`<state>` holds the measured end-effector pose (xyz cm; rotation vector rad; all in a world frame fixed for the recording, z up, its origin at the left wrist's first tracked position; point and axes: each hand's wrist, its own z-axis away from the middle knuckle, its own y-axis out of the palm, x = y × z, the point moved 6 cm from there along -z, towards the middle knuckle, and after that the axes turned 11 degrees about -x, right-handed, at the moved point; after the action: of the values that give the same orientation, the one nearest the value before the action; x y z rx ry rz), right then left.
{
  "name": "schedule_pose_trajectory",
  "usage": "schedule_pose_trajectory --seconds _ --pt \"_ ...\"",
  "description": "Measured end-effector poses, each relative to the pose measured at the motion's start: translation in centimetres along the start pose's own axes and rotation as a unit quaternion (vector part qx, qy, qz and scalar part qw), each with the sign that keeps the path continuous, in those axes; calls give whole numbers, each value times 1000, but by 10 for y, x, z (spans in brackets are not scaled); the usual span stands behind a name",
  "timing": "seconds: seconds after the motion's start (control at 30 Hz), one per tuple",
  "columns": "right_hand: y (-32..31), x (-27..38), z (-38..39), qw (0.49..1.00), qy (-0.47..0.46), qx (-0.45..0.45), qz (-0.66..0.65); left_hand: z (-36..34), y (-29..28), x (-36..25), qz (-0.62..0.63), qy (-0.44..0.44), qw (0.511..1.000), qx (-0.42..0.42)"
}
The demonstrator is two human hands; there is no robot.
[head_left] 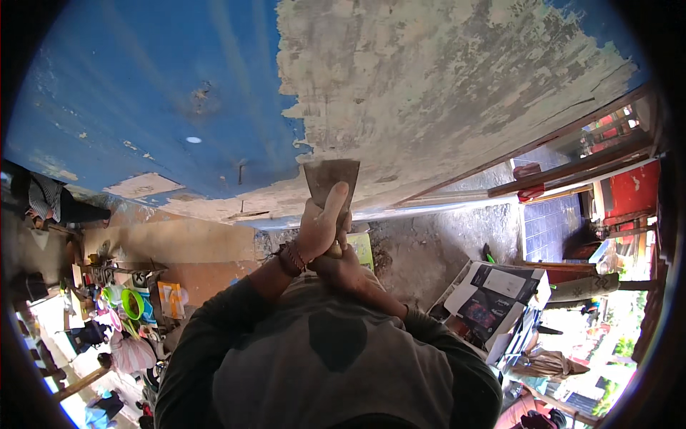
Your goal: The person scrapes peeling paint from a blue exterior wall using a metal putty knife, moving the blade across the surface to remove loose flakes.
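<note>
And there's the paint scraper (330,176), its blade (341,170) up at the patchy blue wall (171,64), left hand (319,227) wrapped around it, thumb (337,196) on the blade, right hand (344,270) clasping the handle (334,250) farther from the wall.

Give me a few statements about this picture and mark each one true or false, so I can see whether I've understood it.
1. The left hand holds a scraper. True.
2. The right hand is well away from the scraper. False: it is at the handle's lower end.
3. The bracelet is on the right wrist. False: it is on the left wrist.
4. A box stands open on the person's right. True.
5. The blue paint covers mainly the right part of the wall. False: it is mainly on the left, with a large bare patch on the right.
</note>
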<state>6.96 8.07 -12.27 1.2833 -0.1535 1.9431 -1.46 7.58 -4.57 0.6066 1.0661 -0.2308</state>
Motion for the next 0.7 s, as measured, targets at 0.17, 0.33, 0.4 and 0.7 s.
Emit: schedule_pose_trajectory --seconds 0.17,0.33,0.4,0.7 --pt "10 19 13 992 91 61 59 5 3 -19 -25 -3 1000 10" --pt "17 36 16 997 71 14 -25 4 7 -24 -15 14 1000 1" --pt "25 65 16 992 -9 83 90 8 19 -61 -10 72 997 19" --pt "3 32 19 996 60 13 71 0 13 -12 -34 -3 999 10"
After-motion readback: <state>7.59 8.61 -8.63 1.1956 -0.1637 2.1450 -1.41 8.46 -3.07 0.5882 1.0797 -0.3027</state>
